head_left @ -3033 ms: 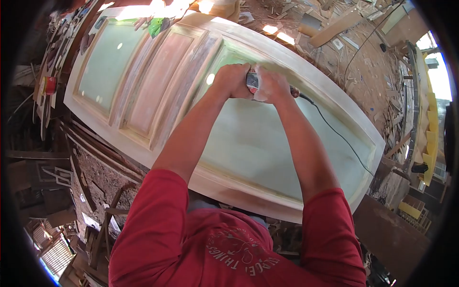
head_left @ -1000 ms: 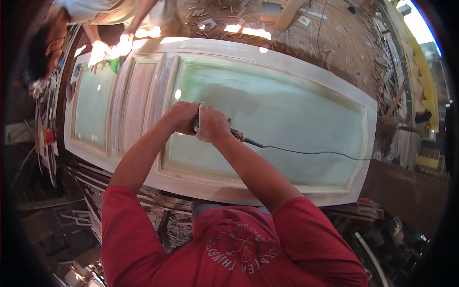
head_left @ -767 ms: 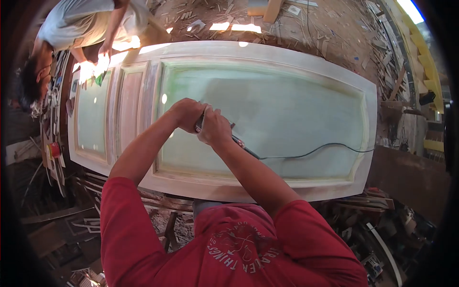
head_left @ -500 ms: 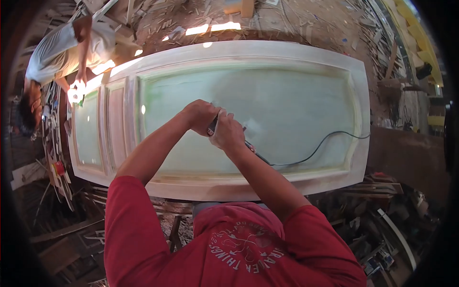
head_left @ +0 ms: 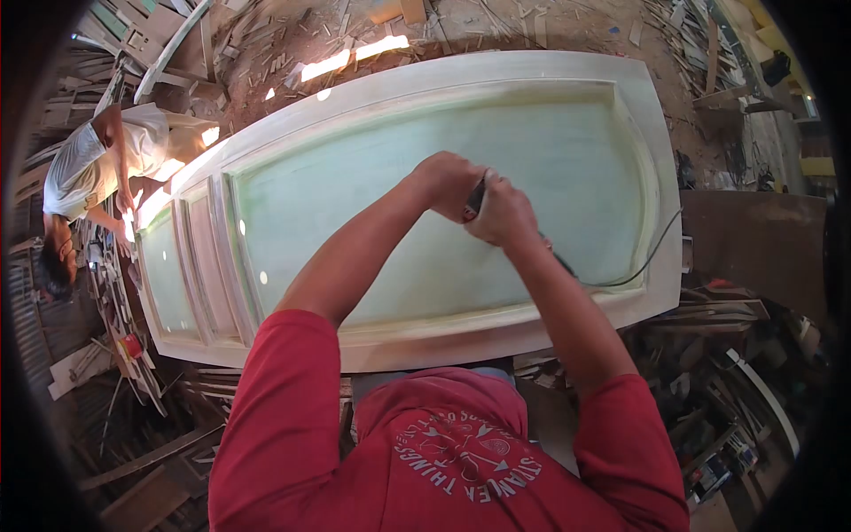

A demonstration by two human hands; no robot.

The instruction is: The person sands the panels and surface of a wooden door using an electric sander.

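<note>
A dark corded power tool (head_left: 476, 196) is held between both hands over the door's large pale green panel (head_left: 355, 191). My left hand (head_left: 448, 182) wraps round its front from the left. My right hand (head_left: 503, 211) closes over it from the right, and its black cord (head_left: 613, 283) trails from behind this wrist to the right. Most of the tool, with its working face, is hidden under my hands. The wooden door (head_left: 443, 341) lies flat in front of me, with a raised frame round its panels.
Another person (head_left: 111, 160) bends over the door's far left end. Wood scraps (head_left: 275, 62) litter the ground beyond the door. A brown board (head_left: 753, 244) lies at the right, and more offcuts (head_left: 151, 470) pile up at the lower left.
Both hands and the tool have moved to the right across the green panel. The cord has a tighter bend near the door's right edge. The view has shifted and tilted slightly.
</note>
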